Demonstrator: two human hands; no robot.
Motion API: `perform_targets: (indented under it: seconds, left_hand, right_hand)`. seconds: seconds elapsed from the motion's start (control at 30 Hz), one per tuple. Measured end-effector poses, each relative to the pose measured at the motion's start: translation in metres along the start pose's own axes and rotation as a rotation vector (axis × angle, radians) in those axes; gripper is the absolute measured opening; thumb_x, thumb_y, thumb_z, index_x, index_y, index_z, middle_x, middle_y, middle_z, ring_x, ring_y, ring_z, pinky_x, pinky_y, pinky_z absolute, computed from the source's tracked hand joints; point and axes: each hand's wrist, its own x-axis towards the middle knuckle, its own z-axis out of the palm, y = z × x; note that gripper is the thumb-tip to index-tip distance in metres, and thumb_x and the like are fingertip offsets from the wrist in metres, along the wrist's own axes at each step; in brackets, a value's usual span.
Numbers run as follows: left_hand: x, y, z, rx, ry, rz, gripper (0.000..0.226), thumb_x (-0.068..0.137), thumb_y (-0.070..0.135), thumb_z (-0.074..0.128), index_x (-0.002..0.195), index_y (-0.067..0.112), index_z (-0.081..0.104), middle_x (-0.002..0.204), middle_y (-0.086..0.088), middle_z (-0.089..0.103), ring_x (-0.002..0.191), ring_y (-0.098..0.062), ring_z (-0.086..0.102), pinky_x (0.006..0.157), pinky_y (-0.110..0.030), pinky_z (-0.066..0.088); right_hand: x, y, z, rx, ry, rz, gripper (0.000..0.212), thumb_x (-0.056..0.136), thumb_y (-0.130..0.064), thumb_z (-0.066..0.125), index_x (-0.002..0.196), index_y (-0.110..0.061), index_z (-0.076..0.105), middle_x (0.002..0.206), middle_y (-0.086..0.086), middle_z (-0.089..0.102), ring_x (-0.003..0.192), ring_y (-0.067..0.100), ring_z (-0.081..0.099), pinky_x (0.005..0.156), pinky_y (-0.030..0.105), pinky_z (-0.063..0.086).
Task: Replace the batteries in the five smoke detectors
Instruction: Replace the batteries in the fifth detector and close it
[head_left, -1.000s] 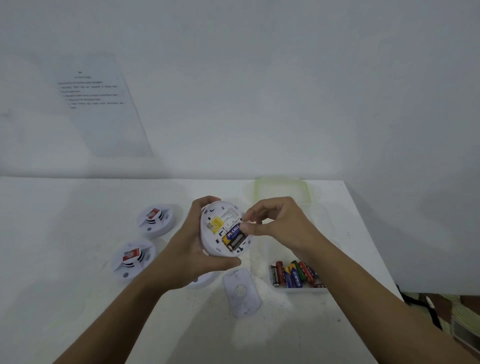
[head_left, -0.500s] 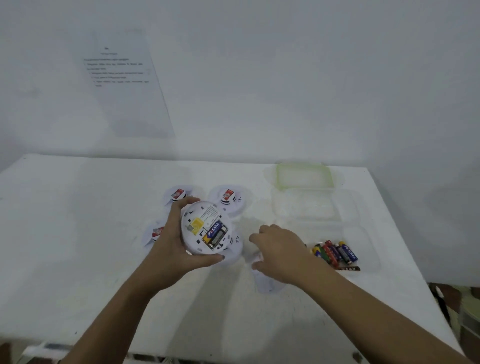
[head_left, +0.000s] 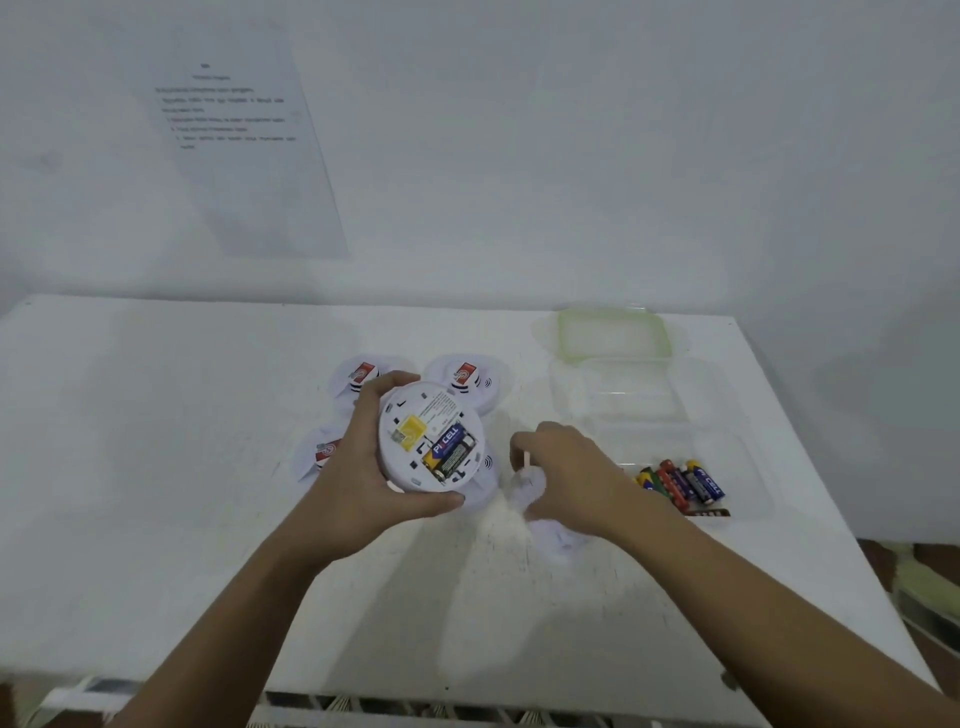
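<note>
My left hand (head_left: 358, 467) grips a round white smoke detector (head_left: 431, 436) above the table, its back turned up, with two batteries (head_left: 449, 449) lying in the open compartment. My right hand (head_left: 566, 473) is lower and to the right, its fingers curled round the white back cover (head_left: 540, 504) that lies on the table. Three more detectors sit face up behind and beside the held one: far left (head_left: 358, 376), far middle (head_left: 467, 382), and near left (head_left: 322, 454). A further white detector (head_left: 485, 483) shows partly under the held one.
A clear tray (head_left: 737, 467) at the right holds several loose coloured batteries (head_left: 680, 483). Behind it are an empty clear box (head_left: 623, 395) and a green-rimmed lid (head_left: 613, 332). The white table (head_left: 182, 493) ends at the wall, where a printed sheet (head_left: 239, 135) hangs.
My right hand left the battery compartment and dropped right to the cover on the table. The view shifted, bringing more detectors into sight. My left hand kept holding the detector.
</note>
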Motion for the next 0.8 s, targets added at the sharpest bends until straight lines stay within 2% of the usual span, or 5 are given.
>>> perform_targets:
  seconds: [0.2, 0.4, 0.53, 0.67, 0.8]
  left_hand:
    - [0.010, 0.007, 0.006, -0.017, -0.003, 0.040, 0.101, 0.059, 0.002, 0.095, 0.137, 0.029, 0.037, 0.125, 0.017, 0.055, 0.124, -0.013, 0.057, 0.084, -0.022, 0.059]
    - [0.020, 0.023, 0.019, -0.026, 0.003, 0.114, 0.096, 0.062, 0.002, 0.094, 0.134, 0.033, 0.039, 0.122, 0.020, 0.057, 0.122, -0.012, 0.059, 0.085, -0.021, 0.058]
    - [0.025, 0.034, 0.024, -0.040, 0.000, 0.148, 0.090, 0.065, 0.004, 0.091, 0.137, 0.023, 0.041, 0.120, 0.020, 0.061, 0.116, -0.008, 0.063, 0.084, -0.016, 0.054]
    - [0.033, 0.035, 0.023, -0.052, 0.023, 0.122, 0.085, 0.069, -0.003, 0.087, 0.134, 0.026, 0.041, 0.116, 0.023, 0.061, 0.112, -0.005, 0.064, 0.079, -0.019, 0.057]
    - [0.038, 0.036, 0.021, -0.034, 0.003, 0.125, 0.089, 0.067, -0.002, 0.090, 0.136, 0.022, 0.040, 0.118, 0.019, 0.061, 0.115, -0.009, 0.064, 0.081, -0.020, 0.057]
  right_hand:
    - [-0.011, -0.021, -0.042, 0.654, 0.567, -0.042, 0.005, 0.085, -0.018, 0.078, 0.090, -0.018, 0.076, 0.082, -0.008, 0.074, 0.073, 0.009, 0.067, 0.062, 0.023, 0.053]
    - [-0.006, -0.048, -0.048, 0.578, 0.831, -0.297, 0.007, 0.088, -0.016, 0.074, 0.092, -0.017, 0.080, 0.088, -0.004, 0.067, 0.083, 0.006, 0.062, 0.068, 0.018, 0.050]
    - [-0.001, -0.055, -0.040, 0.373, 0.768, -0.301, 0.028, 0.093, -0.039, 0.062, 0.105, -0.020, 0.078, 0.106, -0.004, 0.060, 0.093, 0.011, 0.061, 0.076, 0.028, 0.054]
    - [-0.006, -0.055, -0.046, 0.280, 0.482, -0.291, 0.069, 0.091, -0.071, 0.036, 0.130, -0.022, 0.064, 0.128, -0.010, 0.047, 0.121, 0.009, 0.041, 0.097, 0.017, 0.038]
    - [-0.007, -0.042, -0.057, 0.228, 0.372, -0.352, 0.054, 0.099, -0.054, 0.049, 0.142, -0.021, 0.054, 0.133, -0.013, 0.039, 0.123, 0.006, 0.036, 0.103, 0.017, 0.035]
